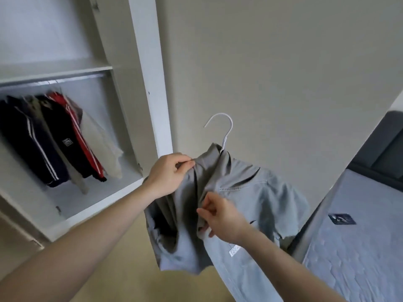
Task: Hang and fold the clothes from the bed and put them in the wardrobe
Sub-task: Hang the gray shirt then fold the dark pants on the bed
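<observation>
A grey short-sleeved shirt (pixel 250 192) hangs in the air on a white hanger (pixel 222 127), whose hook sticks out above the collar. My left hand (pixel 172 173) pinches the shirt's cloth near the collar on the left side. Lower down, my right hand (pixel 220 216) grips a fold of the shirt's front. The hanger's shoulders are hidden inside the shirt. The open wardrobe (pixel 122 188) stands to the left, with a rail (pixel 65 79) under a shelf.
Several dark, red and beige garments (pixel 54 136) hang on the rail's left part. The wardrobe's white side panel (pixel 152 73) stands between the rail and the shirt. The bed (pixel 359 236) with a grey mattress lies at the right, a small dark item (pixel 342 219) on it.
</observation>
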{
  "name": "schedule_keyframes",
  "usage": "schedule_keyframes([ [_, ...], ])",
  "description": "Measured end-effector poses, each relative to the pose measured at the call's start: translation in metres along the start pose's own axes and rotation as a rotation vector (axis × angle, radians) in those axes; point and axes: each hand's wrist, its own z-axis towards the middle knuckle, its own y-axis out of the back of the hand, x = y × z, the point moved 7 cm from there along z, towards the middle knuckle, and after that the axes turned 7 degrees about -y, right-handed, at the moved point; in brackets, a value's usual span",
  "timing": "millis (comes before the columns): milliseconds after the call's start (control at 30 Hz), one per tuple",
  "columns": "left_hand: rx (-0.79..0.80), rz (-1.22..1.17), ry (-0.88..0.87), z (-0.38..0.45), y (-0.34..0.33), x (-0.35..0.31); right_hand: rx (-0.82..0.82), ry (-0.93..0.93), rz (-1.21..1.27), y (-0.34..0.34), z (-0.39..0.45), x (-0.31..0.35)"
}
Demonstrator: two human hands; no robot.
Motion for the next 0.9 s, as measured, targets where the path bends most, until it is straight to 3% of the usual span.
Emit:
schedule_keyframes([
  [200,-0.117,-0.047,0.086,-0.011,0.068,0.047,-0.02,0.174,-0.258,0.016,0.032,0.027],
  [367,-0.157,-0.027,0.123,-0.009,0.13,0.097,-0.488,0.51,-0.286,0.056,0.059,0.092],
  [433,-0.164,-0.022,0.108,-0.004,0.152,0.114,-0.576,0.536,-0.38,0.061,0.084,0.108],
  [500,-0.163,-0.01,0.091,0.001,0.173,0.133,-0.537,0.471,-0.505,0.054,0.12,0.115],
  [600,-0.158,0.014,0.091,0.009,0.203,0.167,-0.355,0.299,-0.489,0.034,0.169,0.119],
  [767,-0.156,0.075,0.13,0.021,0.248,0.23,-0.228,0.348,-0.434,-0.014,0.221,0.141],
  [900,-0.11,0.176,0.146,0.033,0.271,0.273,-0.115,0.333,-0.194,-0.066,0.258,0.162],
])
